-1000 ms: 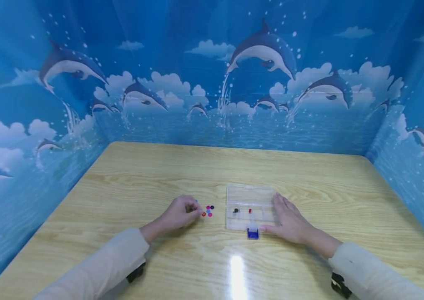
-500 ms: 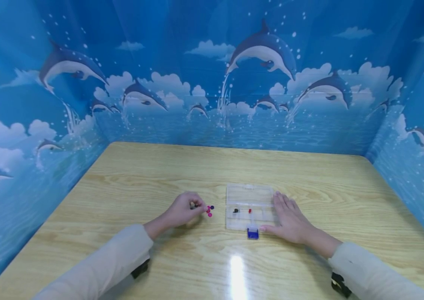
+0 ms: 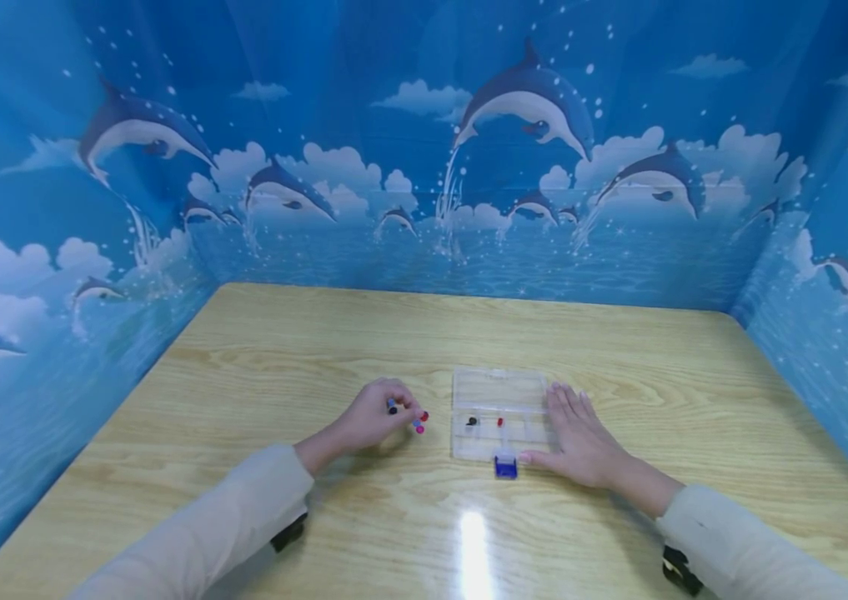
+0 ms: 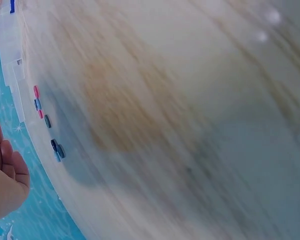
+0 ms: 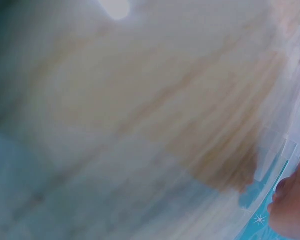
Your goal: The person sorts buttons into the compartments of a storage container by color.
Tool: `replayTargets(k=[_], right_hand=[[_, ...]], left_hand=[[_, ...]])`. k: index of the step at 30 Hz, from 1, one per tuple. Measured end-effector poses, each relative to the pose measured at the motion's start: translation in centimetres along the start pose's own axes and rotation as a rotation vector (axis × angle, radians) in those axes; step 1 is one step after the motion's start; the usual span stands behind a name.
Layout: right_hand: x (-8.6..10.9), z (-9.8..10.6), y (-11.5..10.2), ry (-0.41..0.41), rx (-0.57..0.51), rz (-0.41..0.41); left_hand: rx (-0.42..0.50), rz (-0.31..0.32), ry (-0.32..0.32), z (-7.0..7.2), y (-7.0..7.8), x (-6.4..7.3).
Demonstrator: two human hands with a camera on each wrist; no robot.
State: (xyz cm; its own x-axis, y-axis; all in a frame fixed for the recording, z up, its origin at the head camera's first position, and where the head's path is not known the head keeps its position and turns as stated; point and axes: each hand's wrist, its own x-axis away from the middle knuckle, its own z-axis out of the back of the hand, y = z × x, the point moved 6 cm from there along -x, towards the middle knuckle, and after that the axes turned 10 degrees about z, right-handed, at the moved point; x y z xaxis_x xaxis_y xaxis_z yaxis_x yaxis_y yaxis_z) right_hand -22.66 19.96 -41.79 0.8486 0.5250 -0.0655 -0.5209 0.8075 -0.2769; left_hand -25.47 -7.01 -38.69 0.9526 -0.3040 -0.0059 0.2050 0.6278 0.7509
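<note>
In the head view my left hand (image 3: 373,419) pinches a small red button-like disc (image 3: 424,416) between thumb and forefinger, just above the table. Close under its fingertips lie a blue disc (image 3: 417,423) and a pink disc (image 3: 419,430). Behind the thumb, a dark disc (image 3: 393,410) shows through the curl of the fingers. My right hand (image 3: 584,446) rests with straight fingers along the right side of a clear plastic box (image 3: 463,450), whose lid (image 3: 500,386) lies open towards the back. One black piece (image 3: 472,422) and one red piece (image 3: 500,422) sit inside it.
A small blue-edged piece (image 3: 505,468) touches the box's front side. The wooden table (image 3: 303,333) reaches back to a dolphin-printed curtain (image 3: 393,167). Several discs, a pink one (image 4: 36,91) among them, lie in a row in the left wrist view.
My left hand has moved slightly right and away from me, and the red disc has shifted with its fingertips. The right hand and the box have stayed still.
</note>
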Motion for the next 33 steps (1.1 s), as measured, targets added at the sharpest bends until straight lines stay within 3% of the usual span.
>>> replayTargets(k=[12,20,33], right_hand=[[0.0,-0.1,0.0,0.003,0.002,0.004],[0.1,-0.1,0.0,0.007,-0.005,0.005],[0.1,-0.2,0.0,0.005,-0.011,0.01]], left_hand=[[-0.013,0.018,-0.007,-0.2,0.5,-0.3],[0.027,0.037,-0.014,-0.6,0.9,-0.6],[0.024,-0.001,-0.001,-1.1,1.5,-1.1]])
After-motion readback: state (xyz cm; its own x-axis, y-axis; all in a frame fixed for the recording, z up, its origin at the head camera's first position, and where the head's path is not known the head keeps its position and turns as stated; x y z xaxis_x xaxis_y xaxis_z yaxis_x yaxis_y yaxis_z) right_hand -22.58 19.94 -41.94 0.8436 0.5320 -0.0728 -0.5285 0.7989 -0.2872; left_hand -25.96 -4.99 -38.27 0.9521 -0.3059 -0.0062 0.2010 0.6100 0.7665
